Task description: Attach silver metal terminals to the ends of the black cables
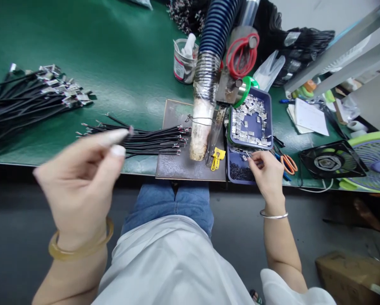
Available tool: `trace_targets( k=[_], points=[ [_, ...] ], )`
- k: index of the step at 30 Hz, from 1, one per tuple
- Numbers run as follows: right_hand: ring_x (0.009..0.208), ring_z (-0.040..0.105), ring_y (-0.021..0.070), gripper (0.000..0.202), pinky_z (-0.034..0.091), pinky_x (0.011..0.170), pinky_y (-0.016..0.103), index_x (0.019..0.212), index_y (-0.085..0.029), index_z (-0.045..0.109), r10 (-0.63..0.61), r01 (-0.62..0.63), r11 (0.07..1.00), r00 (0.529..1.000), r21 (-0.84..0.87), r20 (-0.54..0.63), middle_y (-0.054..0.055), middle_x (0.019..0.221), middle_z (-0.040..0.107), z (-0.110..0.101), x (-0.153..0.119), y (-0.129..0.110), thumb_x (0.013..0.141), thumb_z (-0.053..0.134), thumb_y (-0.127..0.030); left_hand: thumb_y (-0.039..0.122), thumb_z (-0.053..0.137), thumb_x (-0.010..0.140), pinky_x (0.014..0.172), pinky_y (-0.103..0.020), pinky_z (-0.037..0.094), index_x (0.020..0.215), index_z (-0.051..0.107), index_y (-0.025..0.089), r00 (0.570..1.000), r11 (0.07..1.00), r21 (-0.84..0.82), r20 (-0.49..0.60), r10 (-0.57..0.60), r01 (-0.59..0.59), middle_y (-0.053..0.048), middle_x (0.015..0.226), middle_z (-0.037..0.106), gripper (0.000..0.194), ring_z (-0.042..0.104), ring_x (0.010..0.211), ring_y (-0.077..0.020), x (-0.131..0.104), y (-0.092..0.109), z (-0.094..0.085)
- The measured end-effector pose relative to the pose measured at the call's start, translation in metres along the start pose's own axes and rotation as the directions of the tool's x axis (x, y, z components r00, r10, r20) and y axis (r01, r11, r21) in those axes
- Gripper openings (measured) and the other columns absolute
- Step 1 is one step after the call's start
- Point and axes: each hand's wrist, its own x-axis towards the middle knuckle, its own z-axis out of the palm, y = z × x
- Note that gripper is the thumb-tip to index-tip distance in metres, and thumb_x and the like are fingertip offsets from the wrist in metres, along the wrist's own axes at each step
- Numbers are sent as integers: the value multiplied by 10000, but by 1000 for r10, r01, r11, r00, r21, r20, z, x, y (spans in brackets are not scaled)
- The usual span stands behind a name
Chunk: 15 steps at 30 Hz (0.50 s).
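Observation:
My left hand (pixel 84 182) is raised in front of the table edge, thumb and forefinger pinched. Between its fingertips shows the dark, pinkish-tipped end of a black cable (pixel 130 130), slightly blurred. Behind it a row of black cables (pixel 158 140) with stripped wire ends lies across the table and a brown board. My right hand (pixel 267 171) is closed in a pinch over the lower bin (pixel 232 176), which holds small black pieces. A small silver metal connector (pixel 245 156) shows at its fingertips. Just beyond, the upper blue tray (pixel 267 101) holds many such connectors.
A blue duct hose (pixel 218 29) with a taped end hangs over the board (pixel 173 165), beside a yellow tool (pixel 218 159). Finished-looking cables with metal ends (pixel 65 91) lie left. Right are orange-handled scissors (pixel 288 164), a black fan (pixel 332 161) and papers (pixel 309 116).

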Motion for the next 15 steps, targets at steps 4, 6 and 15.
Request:
trace_targets(
  k=[4,6,15],
  points=[
    [680,609,180,116,452,666,307,777,-216,565,27,-23,996,998,-81,53,22,762,634,2,4,-3,878,616,-244,217,772,802,545,-268,500,924,827,279,973,980,-142,205,-111,142,-4,761,769,147,678,665,-158,-17,-10,31],
    [679,599,184,133,423,641,308,758,-214,563,22,-8,992,994,-124,106,30,770,632,7,7,-6,876,621,-233,191,752,789,475,-219,445,843,800,194,914,938,-215,361,-182,272,0,597,679,73,587,521,-109,-22,-16,49],
    [562,607,93,165,511,540,256,767,-195,599,177,-133,853,983,504,-41,6,915,660,2,-25,-49,847,732,-253,263,710,803,494,-180,366,825,691,120,761,790,-308,583,-283,530,46,550,511,146,447,500,-65,-33,-20,88]
  ],
)
